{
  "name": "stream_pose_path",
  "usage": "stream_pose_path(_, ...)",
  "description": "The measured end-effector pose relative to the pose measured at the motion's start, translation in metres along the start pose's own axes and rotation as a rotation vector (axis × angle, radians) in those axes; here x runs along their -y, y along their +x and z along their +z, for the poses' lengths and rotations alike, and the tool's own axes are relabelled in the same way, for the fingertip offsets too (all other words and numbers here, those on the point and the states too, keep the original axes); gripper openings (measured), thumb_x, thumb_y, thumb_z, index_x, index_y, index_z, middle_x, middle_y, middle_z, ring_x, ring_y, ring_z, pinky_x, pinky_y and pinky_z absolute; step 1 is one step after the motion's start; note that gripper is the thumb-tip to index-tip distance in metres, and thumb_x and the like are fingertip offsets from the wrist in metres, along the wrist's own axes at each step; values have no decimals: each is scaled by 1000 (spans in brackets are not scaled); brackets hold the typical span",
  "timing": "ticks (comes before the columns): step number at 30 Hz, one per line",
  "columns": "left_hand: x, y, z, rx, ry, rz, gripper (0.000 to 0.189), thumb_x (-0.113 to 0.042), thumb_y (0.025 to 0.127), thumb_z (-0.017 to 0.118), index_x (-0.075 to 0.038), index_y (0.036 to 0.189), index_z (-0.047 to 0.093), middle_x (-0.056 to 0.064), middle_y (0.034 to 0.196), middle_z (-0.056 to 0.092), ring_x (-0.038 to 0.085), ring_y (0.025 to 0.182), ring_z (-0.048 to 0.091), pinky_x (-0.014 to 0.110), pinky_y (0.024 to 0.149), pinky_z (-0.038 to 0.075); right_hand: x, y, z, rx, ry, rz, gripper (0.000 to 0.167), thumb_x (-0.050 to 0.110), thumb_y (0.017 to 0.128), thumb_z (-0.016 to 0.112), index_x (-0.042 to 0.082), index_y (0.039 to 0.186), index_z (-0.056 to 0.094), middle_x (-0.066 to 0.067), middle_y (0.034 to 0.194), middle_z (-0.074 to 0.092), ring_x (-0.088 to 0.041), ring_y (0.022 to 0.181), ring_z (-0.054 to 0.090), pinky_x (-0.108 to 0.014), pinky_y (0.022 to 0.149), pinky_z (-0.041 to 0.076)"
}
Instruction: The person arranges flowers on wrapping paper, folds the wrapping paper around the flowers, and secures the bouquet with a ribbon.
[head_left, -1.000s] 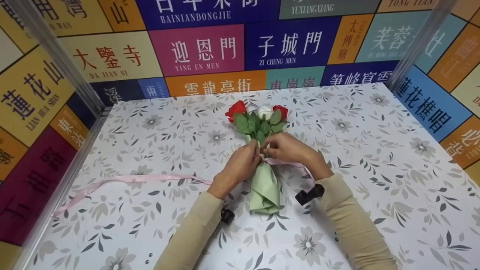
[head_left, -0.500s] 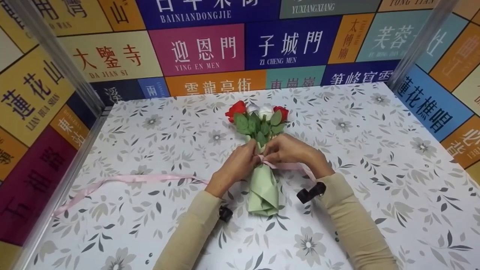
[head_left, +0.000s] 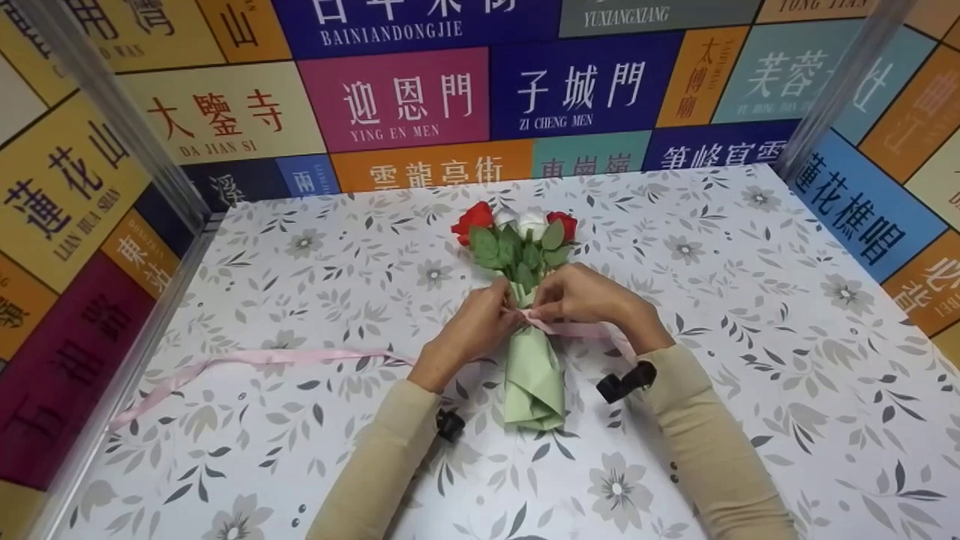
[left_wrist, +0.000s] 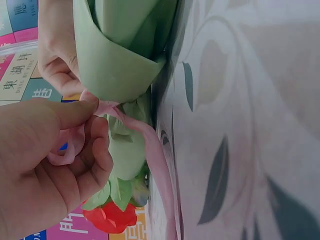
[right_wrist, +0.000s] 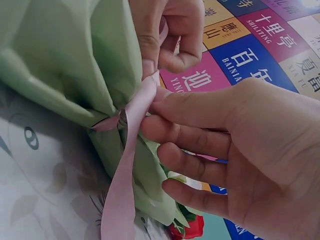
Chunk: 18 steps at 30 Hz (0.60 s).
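Observation:
A bouquet of red roses (head_left: 474,222) and white roses (head_left: 531,223) lies on the table, its stems wrapped in pale green paper (head_left: 534,386). Pink ribbon (right_wrist: 121,190) circles the gathered waist of the paper. My left hand (head_left: 472,322) pinches the ribbon between thumb and finger at the waist; in the left wrist view a ribbon loop (left_wrist: 67,147) runs through its curled fingers. From the other side my right hand (right_wrist: 250,145) pinches the ribbon close to the left fingertips, its other fingers loosely bent. The fingertips partly hide the crossing of the ribbon.
A long ribbon tail (head_left: 285,356) stretches left across the flower-patterned tablecloth (head_left: 360,457). Another ribbon length (head_left: 592,330) passes under the right wrist. Panels with printed characters (head_left: 405,97) stand behind the table and at both sides.
The right hand has come down slightly and now pinches the ribbon at the waist. The paper's lower end has shifted a little, first left, then right. The long tail stays nearly still.

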<state>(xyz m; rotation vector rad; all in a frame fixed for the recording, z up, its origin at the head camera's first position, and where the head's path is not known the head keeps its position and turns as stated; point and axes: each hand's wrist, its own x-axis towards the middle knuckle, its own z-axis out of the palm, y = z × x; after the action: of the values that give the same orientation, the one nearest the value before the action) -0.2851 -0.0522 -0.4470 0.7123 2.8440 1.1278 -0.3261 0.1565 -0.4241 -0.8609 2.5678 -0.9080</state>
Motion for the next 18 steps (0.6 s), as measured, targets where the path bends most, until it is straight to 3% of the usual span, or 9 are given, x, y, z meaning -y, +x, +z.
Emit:
stream_pose_path(5, -1, 1, 0, 8, -24, 4, 12, -14, 95, 68, -5, 102, 63, 10, 97, 73, 22, 93, 70, 35, 79, 57, 0, -2, -2, -25, 7, 7, 13, 25, 88, 78, 13, 86, 78, -4, 81, 75, -9, 70, 64, -29, 70, 53)
stream_pose_path(12, -1, 2, -3, -3, 39, 55, 12, -13, 91, 74, -3, 87, 76, 9, 83, 75, 20, 77, 67, 32, 70, 54, -2, -8, -9, -64, 19, 29, 8, 21, 86, 77, 14, 82, 76, -1, 81, 72, -13, 74, 60, -30, 72, 49)
stream_pose_path(18, 1, 1, -7, 3, 45, 60, 18, -15, 91, 74, -1, 80, 77, 12, 75, 74, 13, 65, 54, 26, 62, 44, -6, -11, -15, -12, 28, 3, 6, 11, 87, 70, 10, 83, 74, -4, 79, 70, -12, 70, 58, -29, 68, 48)
